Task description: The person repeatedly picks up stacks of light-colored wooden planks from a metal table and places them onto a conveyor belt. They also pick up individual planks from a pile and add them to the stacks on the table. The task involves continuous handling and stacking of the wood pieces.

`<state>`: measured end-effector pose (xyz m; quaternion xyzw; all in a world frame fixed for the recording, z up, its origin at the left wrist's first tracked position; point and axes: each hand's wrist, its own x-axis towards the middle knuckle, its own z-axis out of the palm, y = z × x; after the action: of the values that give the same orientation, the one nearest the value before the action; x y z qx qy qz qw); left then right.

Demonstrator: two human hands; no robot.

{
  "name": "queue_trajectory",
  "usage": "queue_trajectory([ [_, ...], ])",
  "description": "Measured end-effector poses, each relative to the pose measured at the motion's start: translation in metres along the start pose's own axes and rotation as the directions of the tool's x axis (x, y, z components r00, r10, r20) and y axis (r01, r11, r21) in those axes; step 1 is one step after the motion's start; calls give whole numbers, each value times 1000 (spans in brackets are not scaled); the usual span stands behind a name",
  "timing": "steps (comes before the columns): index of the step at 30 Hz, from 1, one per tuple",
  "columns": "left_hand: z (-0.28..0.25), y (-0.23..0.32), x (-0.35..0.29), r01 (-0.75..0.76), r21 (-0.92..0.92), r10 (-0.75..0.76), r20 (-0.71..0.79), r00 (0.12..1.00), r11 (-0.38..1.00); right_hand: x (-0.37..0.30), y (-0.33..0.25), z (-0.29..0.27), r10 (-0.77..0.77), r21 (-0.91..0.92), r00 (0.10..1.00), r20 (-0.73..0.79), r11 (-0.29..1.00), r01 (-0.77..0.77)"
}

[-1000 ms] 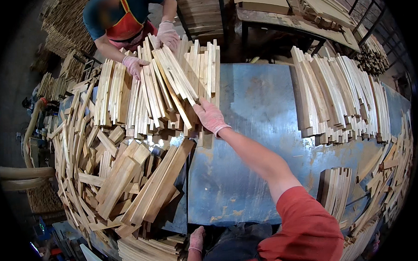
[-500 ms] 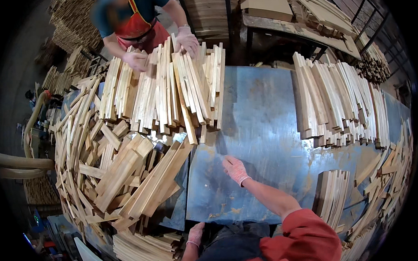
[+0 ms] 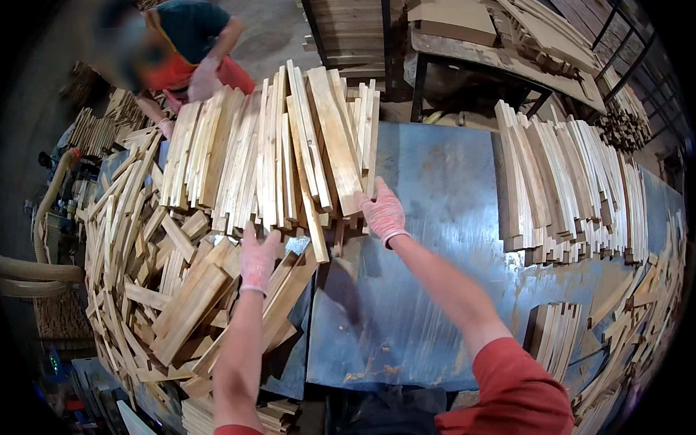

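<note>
A pile of pale wooden strips (image 3: 243, 167) lies side by side on the far left of the metal table. On its right part rests a wider flat board (image 3: 334, 133). My right hand (image 3: 384, 215), in a pinkish knit glove, is at the near end of that board, thumb and fingers apart. It touches the board's end or the pile's right edge; a firm grip does not show. My left hand (image 3: 258, 260), gloved alike, is open with spread fingers at the near ends of the strips, above loose offcuts (image 3: 194, 299).
Across the pile, a person in a red apron (image 3: 182, 66) leans away to the left. Another stack of strips (image 3: 569, 179) sits on the right of the blue-grey metal table (image 3: 412, 307), with a shorter bundle (image 3: 554, 333) nearer me. Thick hoses (image 3: 39, 274) run in at left.
Both my hands have moved forward to the near ends of the pile. The wide board now shows flat on top. The other person's hands have left the pile's middle, moving left.
</note>
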<state>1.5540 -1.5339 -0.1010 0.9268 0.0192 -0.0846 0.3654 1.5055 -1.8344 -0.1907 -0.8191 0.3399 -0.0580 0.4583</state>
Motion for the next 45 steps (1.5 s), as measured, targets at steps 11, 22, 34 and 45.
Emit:
queue_trajectory([
  [11,41,18,82,50,164,-57,39,998,985,0,-60,7,-2,-131,965,264,991,38],
  [22,36,2,103,232,-407,-107,307,946,884,23,-88,10,74,62,901,427,992,-111],
  [34,95,49,-85,-5,-210,90,397,913,978,-96,1,-118,101,-367,961,257,930,0],
  [45,250,23,-176,481,-488,-88,629,772,728,-162,127,-232,235,-200,966,111,957,-210],
])
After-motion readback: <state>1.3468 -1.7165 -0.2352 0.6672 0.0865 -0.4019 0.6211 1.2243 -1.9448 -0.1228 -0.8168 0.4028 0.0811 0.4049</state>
